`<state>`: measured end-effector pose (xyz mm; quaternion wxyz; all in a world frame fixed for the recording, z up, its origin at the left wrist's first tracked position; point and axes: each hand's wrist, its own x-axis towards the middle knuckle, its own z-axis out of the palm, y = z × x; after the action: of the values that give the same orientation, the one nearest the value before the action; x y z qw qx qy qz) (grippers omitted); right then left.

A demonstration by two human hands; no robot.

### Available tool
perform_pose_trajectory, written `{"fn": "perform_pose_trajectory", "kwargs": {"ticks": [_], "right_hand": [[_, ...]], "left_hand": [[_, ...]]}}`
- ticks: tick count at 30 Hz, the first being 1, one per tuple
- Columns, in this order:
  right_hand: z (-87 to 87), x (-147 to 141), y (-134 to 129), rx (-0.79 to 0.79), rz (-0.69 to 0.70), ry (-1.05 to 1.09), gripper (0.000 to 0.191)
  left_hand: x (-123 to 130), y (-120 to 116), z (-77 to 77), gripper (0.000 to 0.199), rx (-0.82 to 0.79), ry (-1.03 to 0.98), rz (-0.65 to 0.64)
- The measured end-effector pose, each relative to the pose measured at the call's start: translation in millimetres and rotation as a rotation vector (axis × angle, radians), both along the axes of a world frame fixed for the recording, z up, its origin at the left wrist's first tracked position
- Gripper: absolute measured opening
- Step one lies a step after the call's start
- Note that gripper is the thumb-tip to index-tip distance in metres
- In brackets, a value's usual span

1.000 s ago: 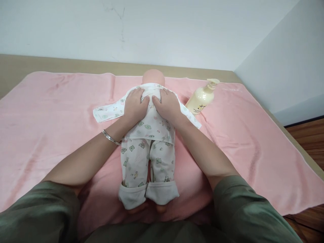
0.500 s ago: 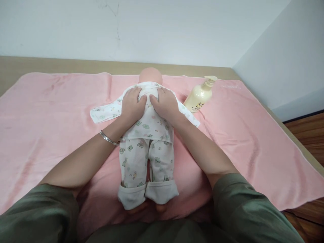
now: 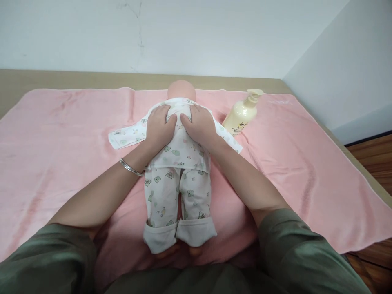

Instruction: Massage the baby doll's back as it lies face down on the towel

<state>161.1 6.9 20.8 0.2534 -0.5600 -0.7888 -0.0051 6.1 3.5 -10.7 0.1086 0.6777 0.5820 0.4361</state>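
Note:
A baby doll (image 3: pixel 183 153) in a white printed top and matching trousers lies on a pink blanket (image 3: pixel 76 118), the back of its bald head away from me. My left hand (image 3: pixel 159 125) rests flat on the left side of its upper back, thumb pointing inward. On the right side of the upper back lies my right hand (image 3: pixel 200 124), its fingers over the shoulder and its thumb near the left one. Neither hand holds anything. Both sleeves of the top are spread out sideways. The trouser cuffs are folded up, with the feet partly showing below.
A cream pump bottle (image 3: pixel 243 114) stands tilted in view on the blanket, right of the doll, beside the right sleeve. Behind the blanket runs a wooden table edge (image 3: pixel 101 78) against a white wall. Brown wood shows at the far right.
The view has shifted very slightly. Both hands remain on the doll's upper back, with no clear movement.

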Motion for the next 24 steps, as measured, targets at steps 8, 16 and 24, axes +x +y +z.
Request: {"fn": "perform_pose_trajectory", "kwargs": {"ticks": [8,16,24], "right_hand": [[1.2,0.0,0.1,0.003,0.000,-0.001,0.044],[2.0,2.6,1.3,-0.009,0.024,-0.031,0.042],[11.7,-3.5,-19.7,-0.072,0.059,-0.180,0.055]], "left_hand": [[0.5,-1.8,3.0,0.062,-0.006,0.023,0.005],[7.3,-14.1,1.0,0.056,0.031,0.081,-0.009],[14.0,-27.2,10.5,0.054,0.001,0.076,-0.065]]}}
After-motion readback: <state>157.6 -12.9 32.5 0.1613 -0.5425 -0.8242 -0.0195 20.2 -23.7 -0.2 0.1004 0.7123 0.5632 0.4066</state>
